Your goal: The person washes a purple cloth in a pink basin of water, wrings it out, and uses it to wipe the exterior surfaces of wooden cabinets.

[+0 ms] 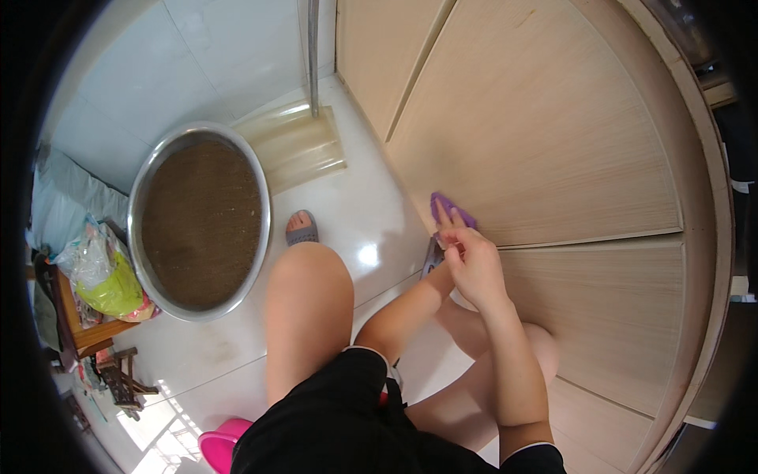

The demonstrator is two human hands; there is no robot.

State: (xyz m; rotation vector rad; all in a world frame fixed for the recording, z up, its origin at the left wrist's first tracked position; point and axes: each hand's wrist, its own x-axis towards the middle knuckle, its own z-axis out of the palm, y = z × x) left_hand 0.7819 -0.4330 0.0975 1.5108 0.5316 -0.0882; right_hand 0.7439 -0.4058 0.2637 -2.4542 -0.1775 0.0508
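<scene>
My left hand (448,218) reaches low and lays its fingers on a folded purple cloth (468,217), which is pressed against the lower face of a light wood-grain cabinet door (533,148). Over the left wrist hangs my right hand (475,260), its fingers bent and its thumb near the forefinger. It partly covers the left hand, and whether anything is between its fingertips cannot be made out. My left foot in a grey slipper (303,228) rests on the white tiled floor (379,219). The other slipper (433,256) shows partly beneath my arms.
A large metal basin (265,237) of brown, soil-like material stands at the left. Behind it lies a translucent, ridged sheet (296,142) below a metal pipe (314,59). Plastic bags (112,278), a small wooden stool (125,379) and a pink basin (219,444) are farther left.
</scene>
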